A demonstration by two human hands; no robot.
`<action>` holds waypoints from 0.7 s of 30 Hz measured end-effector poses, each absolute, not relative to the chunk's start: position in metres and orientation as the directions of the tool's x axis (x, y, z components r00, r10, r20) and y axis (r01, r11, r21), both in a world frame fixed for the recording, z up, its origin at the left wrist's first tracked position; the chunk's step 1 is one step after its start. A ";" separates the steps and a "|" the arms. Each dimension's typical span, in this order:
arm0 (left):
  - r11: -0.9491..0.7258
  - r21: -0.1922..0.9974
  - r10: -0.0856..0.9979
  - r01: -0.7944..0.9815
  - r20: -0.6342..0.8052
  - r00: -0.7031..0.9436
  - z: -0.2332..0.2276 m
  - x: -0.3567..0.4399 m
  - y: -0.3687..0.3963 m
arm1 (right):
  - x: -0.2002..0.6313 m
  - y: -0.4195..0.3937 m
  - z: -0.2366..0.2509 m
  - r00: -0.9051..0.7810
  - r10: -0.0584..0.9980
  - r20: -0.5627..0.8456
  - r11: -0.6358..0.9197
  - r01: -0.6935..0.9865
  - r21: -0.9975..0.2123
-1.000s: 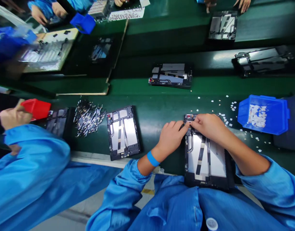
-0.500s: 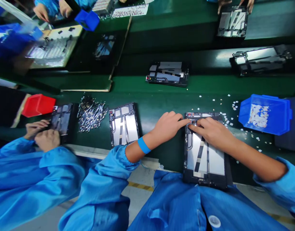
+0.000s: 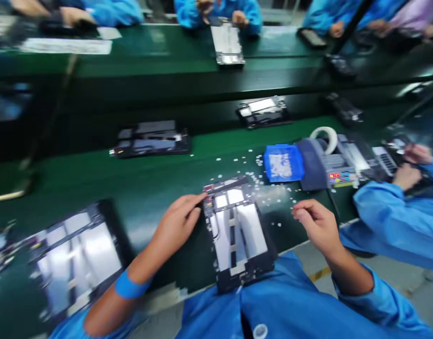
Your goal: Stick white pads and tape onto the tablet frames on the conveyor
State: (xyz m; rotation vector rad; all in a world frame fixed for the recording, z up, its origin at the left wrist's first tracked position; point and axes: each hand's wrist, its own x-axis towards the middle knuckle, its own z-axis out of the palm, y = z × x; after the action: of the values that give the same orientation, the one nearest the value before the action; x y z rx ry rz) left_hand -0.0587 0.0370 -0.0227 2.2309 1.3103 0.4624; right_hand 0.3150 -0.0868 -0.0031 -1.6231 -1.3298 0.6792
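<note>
An opened tablet [image 3: 225,235] with silver panels and dark strips inside lies in front of me, its near end against my smock. My left hand [image 3: 179,221] is at its upper left corner, index finger stretched out and touching the edge, thumb apart. To the right of the tablet, my right hand [image 3: 317,223] is raised off it, thumb and index finger pressed together; whatever they hold is too small to make out. Small white pieces [image 3: 255,181] are scattered on the green bench beyond the tablet and between it and my right hand.
A blue bin [image 3: 283,162] holds more white pieces, beside a tape dispenser [image 3: 322,162]. Another opened tablet [image 3: 78,254] lies at left. More tablets [image 3: 153,138] rest along the back. A co-worker's hands [image 3: 409,169] are at right; several people sit opposite.
My right hand has left the tablet and moved off to its right. My left hand stays at the tablet's upper left corner. The view has swung to the right.
</note>
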 end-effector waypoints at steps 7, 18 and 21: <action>-0.150 0.722 0.981 0.675 0.021 0.195 -0.031 -0.039 0.040 | 0.392 -0.100 -0.027 0.704 0.596 -0.386 -0.145 -0.378 -0.914; -0.177 0.695 0.984 0.697 0.123 0.127 -0.013 -0.045 0.017 | 0.380 -0.077 -0.011 0.733 0.610 -0.301 -0.032 -0.357 -0.934; -0.210 0.700 0.976 0.682 0.185 0.110 -0.001 -0.034 0.002 | 0.335 -0.086 0.000 0.640 0.740 -0.206 -0.071 -0.231 -0.970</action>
State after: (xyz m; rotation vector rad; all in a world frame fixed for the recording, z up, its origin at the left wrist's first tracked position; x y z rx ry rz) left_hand -0.0345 0.0023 -0.0010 1.9506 1.6101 0.8814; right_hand 0.3349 -0.0859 0.0002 -1.4300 -0.4596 0.8472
